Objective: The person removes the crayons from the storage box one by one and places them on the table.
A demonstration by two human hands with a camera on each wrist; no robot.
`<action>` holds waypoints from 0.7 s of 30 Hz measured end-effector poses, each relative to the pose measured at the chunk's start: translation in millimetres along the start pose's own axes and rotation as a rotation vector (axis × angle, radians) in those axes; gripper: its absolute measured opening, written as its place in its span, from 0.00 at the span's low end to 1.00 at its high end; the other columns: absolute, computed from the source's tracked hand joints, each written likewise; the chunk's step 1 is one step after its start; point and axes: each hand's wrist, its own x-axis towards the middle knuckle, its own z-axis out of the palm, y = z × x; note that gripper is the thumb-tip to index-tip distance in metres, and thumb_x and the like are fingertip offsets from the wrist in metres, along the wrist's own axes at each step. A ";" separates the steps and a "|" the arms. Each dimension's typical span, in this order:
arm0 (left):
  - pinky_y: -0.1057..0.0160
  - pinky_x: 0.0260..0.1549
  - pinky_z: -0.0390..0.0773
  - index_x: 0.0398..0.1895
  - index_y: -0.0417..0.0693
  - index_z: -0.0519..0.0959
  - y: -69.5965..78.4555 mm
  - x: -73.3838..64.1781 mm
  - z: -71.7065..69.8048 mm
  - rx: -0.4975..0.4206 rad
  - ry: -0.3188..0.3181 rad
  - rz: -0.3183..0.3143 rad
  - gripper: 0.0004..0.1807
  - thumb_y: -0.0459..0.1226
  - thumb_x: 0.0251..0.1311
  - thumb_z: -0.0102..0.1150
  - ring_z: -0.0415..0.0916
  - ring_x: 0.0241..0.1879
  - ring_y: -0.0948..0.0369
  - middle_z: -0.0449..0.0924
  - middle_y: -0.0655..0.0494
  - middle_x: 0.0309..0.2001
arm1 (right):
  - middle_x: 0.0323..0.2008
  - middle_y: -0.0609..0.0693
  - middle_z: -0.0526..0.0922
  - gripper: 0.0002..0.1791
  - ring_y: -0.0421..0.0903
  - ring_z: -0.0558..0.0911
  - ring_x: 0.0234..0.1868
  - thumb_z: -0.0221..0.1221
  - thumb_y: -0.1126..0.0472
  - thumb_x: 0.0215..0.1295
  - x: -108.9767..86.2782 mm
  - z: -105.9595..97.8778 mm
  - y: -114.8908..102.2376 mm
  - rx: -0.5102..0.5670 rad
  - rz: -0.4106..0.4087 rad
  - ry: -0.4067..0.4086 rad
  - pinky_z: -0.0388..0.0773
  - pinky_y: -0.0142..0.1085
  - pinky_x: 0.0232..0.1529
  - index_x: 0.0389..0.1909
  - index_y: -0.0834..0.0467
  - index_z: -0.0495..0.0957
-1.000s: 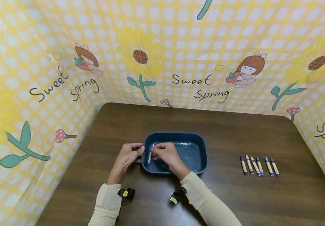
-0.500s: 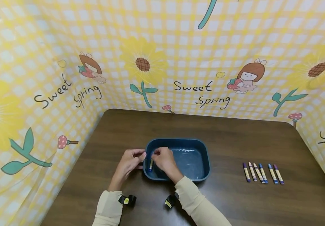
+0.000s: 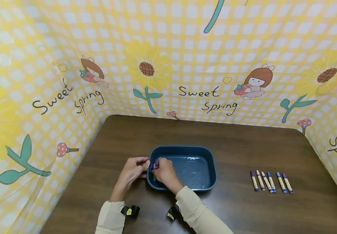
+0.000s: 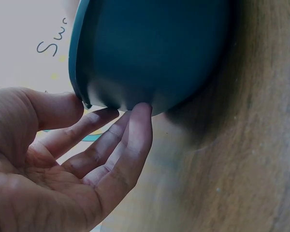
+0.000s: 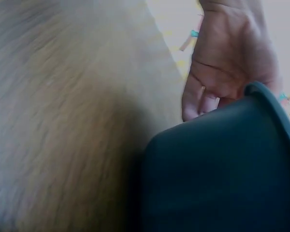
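In the head view a dark blue rectangular bin [image 3: 192, 190] stands on the table. My left hand [image 3: 133, 169] is at its left end. In the left wrist view that hand's thumb touches the rim, and its relaxed fingertips rest on the outer wall. My right hand [image 3: 166, 171] is inside the bin at the left, its fingers curled round a crayon [image 3: 154, 166] with a purple end. Most of the crayon is hidden by the fingers. The right wrist view shows the bin's outer wall [image 5: 222, 164] and the right palm [image 5: 229, 53]; the fingertips are hidden behind the wall.
Several crayons [image 3: 269, 182] with blue, purple and pale ends lie in a loose row at the right of the brown table [image 3: 233, 149]. A yellow checked cloth [image 3: 197, 65] with flowers and lettering hangs along the back and sides.
My right hand has moved left and toward the near side inside the bin, with the crayon's purple end lower now. My left hand stays at the bin's left end. The head view has tilted slightly.
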 end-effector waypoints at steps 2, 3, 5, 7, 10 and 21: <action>0.56 0.39 0.88 0.60 0.35 0.80 -0.5 -1.2 0.4 0.009 0.004 0.000 0.17 0.34 0.73 0.57 0.82 0.39 0.58 0.83 0.39 0.51 | 0.20 0.48 0.75 0.12 0.43 0.75 0.23 0.69 0.67 0.61 -1.4 1.6 1.6 -0.004 -0.019 -0.013 0.73 0.32 0.24 0.21 0.59 0.77; 0.56 0.39 0.88 0.60 0.35 0.80 -1.1 -1.6 0.5 0.013 0.008 -0.001 0.17 0.35 0.73 0.57 0.82 0.39 0.58 0.83 0.39 0.51 | 0.19 0.48 0.74 0.13 0.43 0.74 0.21 0.68 0.68 0.61 -2.1 2.1 2.5 -0.005 -0.033 -0.024 0.72 0.32 0.22 0.20 0.59 0.76; 0.56 0.38 0.88 0.60 0.35 0.80 -1.7 -2.3 0.5 0.020 0.016 -0.006 0.18 0.35 0.73 0.57 0.81 0.38 0.58 0.83 0.39 0.51 | 0.18 0.49 0.72 0.15 0.44 0.72 0.20 0.66 0.71 0.60 -3.2 2.3 4.2 -0.024 -0.079 -0.036 0.69 0.31 0.20 0.18 0.59 0.73; 0.56 0.38 0.88 0.61 0.35 0.79 -2.3 -2.4 0.8 0.023 0.016 -0.011 0.18 0.35 0.73 0.57 0.81 0.38 0.59 0.83 0.39 0.52 | 0.18 0.50 0.71 0.16 0.45 0.72 0.21 0.65 0.72 0.59 -3.6 1.8 5.6 -0.065 -0.127 -0.037 0.69 0.31 0.20 0.17 0.59 0.72; 0.56 0.39 0.88 0.62 0.35 0.79 -1.7 -1.0 2.1 0.030 0.006 -0.014 0.19 0.36 0.73 0.57 0.81 0.39 0.59 0.82 0.38 0.54 | 0.20 0.50 0.71 0.14 0.46 0.72 0.25 0.66 0.72 0.56 -3.3 0.1 6.7 -0.154 -0.178 -0.011 0.71 0.33 0.25 0.17 0.59 0.73; 0.56 0.38 0.88 0.61 0.34 0.79 0.2 2.6 5.4 0.048 0.012 0.003 0.19 0.36 0.73 0.57 0.81 0.42 0.58 0.82 0.38 0.54 | 0.28 0.52 0.81 0.01 0.47 0.82 0.31 0.66 0.69 0.62 -8.3 -2.6 1.6 -0.294 -0.202 -0.011 0.81 0.36 0.31 0.32 0.61 0.84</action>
